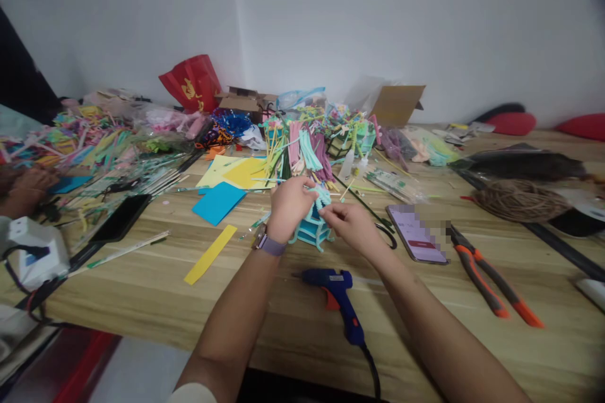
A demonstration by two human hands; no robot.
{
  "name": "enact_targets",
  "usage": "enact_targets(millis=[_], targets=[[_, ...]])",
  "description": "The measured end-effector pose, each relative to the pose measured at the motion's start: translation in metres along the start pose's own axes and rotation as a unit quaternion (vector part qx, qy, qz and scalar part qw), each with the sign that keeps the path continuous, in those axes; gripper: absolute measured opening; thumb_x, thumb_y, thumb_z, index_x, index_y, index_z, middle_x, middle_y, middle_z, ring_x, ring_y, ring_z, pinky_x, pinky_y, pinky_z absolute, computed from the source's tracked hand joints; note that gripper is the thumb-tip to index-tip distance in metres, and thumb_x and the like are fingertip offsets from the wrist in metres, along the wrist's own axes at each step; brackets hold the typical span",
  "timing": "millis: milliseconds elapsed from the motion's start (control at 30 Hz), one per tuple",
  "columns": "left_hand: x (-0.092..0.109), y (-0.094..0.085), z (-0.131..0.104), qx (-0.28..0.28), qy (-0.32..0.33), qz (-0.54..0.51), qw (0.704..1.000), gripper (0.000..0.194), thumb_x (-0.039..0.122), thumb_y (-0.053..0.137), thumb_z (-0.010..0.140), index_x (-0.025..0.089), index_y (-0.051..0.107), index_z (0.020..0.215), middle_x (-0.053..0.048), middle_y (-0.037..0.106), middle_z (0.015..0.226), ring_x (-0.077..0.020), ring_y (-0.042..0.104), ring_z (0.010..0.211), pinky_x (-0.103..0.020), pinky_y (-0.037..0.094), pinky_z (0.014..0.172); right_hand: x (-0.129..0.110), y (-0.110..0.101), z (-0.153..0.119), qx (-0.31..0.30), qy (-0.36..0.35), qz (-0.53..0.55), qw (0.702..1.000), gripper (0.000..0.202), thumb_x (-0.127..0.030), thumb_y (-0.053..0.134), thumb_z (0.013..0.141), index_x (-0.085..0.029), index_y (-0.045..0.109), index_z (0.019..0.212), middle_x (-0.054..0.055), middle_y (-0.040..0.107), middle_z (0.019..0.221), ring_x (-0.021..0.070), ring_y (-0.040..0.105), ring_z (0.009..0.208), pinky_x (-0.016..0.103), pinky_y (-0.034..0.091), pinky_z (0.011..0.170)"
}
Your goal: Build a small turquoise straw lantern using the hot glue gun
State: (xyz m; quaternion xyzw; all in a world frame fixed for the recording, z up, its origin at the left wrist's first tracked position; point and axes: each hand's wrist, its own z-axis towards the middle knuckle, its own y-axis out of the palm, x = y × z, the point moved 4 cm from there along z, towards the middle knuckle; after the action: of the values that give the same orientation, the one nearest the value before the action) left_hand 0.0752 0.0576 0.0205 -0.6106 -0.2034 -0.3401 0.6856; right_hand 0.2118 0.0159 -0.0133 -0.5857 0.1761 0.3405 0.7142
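A small turquoise craft model (311, 233), which looks built of fuzzy pipe cleaners with blue panels, stands on the wooden table between my hands. My left hand (289, 203), with a watch on its wrist, is closed at the model's upper left. From the right, my right hand (348, 224) pinches at the model's upper right edge. The fingertips partly cover its top, so any small piece held there is hidden. Just in front lies a blue glue gun (331, 278) with a red trigger, its nozzle towards the left.
Pliers (491, 283) and a phone (416, 233) lie at right, near a twine coil (520, 200). Blue card (218, 203) and a yellow strip (210, 254) are at left. Pipe cleaner bundles (307, 145) line the back. Another person's hand (31, 189) is far left, behind a white power socket (38, 255).
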Motion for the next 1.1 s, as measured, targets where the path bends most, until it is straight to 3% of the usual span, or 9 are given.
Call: enact_targets(millis=[133,333,733,1100], targets=[[0.000,0.000,0.001,-0.012,0.009,0.006,1.000,0.020,0.024,0.064,0.077,0.022,0.071,0.096,-0.002,0.073,0.083,-0.0189,0.065,0.082,-0.031,0.045,0.081,0.003,0.000,-0.001,-0.082,0.006,0.043,0.996,0.037,-0.039,0.039,0.092,-0.021,0.047,0.060,-0.003,0.053,0.048,0.0113,0.048,0.043,0.025,0.037,0.052],[0.003,-0.002,0.001,-0.020,0.010,0.019,1.000,0.019,0.022,0.062,0.078,0.022,0.072,0.094,-0.003,0.073,0.083,-0.0199,0.065,0.082,-0.032,0.045,0.081,0.007,0.007,-0.006,-0.195,0.077,0.138,0.968,0.014,-0.036,0.048,0.088,-0.022,0.048,0.087,-0.005,0.061,0.055,0.0122,0.055,0.041,0.023,0.038,0.042],[0.002,-0.001,0.003,-0.018,0.020,0.025,0.999,0.019,0.024,0.062,0.078,0.023,0.072,0.093,-0.002,0.074,0.084,-0.0199,0.066,0.082,-0.032,0.045,0.081,0.009,0.007,-0.004,-0.220,0.072,0.202,0.952,0.020,-0.038,0.057,0.082,-0.021,0.047,0.081,-0.004,0.063,0.062,0.0103,0.059,0.047,0.021,0.042,0.046],[0.003,-0.003,0.001,-0.015,0.019,0.032,0.999,0.019,0.024,0.062,0.078,0.023,0.072,0.094,-0.002,0.074,0.085,-0.0201,0.066,0.083,-0.031,0.044,0.082,0.009,0.010,-0.005,-0.240,0.080,0.203,0.946,0.019,-0.038,0.047,0.091,-0.021,0.044,0.085,-0.002,0.065,0.067,0.0105,0.063,0.051,0.021,0.044,0.049]])
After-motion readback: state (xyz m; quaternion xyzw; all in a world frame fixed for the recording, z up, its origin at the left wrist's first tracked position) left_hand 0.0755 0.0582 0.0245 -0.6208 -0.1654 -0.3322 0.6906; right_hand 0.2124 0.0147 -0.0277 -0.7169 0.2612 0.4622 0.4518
